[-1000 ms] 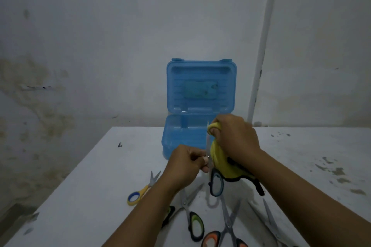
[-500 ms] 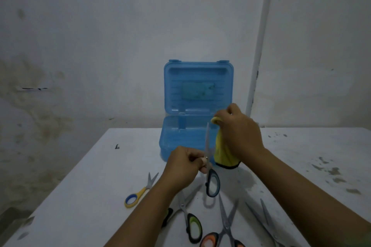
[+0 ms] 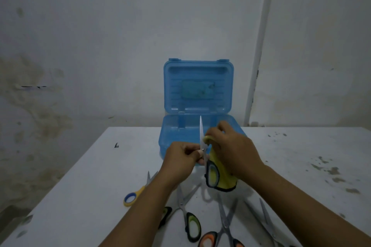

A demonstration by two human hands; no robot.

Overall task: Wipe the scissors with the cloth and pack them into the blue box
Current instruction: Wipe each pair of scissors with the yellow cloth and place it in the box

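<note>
My left hand [image 3: 181, 156] pinches a pair of black-handled scissors [image 3: 211, 174] near the pivot and holds it upright, blade tip up, handle hanging down. My right hand [image 3: 230, 150] grips a yellow cloth [image 3: 224, 183] with a dark edge and presses it against the lower blade. Both hands hover just in front of the blue box [image 3: 170, 138]. The box stands open on the white table [image 3: 80, 186], its lid upright against the wall.
Several other scissors lie on the table near me: a yellow-handled pair [image 3: 136, 194] at the left, a green-and-black pair [image 3: 190, 224], an orange-handled pair [image 3: 222, 232] and a plain metal pair [image 3: 265, 222]. A white pipe [image 3: 259, 46] runs down the wall.
My right hand has slid the cloth down the blade from its tip toward the pivot, baring the upper blade. My left hand has stayed on the scissors.
</note>
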